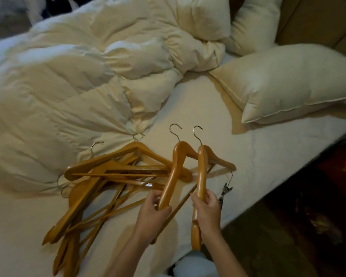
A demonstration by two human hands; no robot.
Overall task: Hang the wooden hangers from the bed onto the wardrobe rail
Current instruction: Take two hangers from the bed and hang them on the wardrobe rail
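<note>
Several wooden hangers with metal hooks lie in a tangled pile on the white bed sheet, left of my hands. My left hand grips the lower arm of one wooden hanger, whose hook points away from me. My right hand grips the arm of a second wooden hanger just to the right, also hook-up; a metal clip dangles from its far end. The two held hangers stand side by side above the sheet. No wardrobe rail is in view.
A crumpled cream duvet covers the left and far part of the bed. Two pillows lie at the right near the headboard. The bed's edge runs diagonally at lower right, with a dark patterned floor beyond.
</note>
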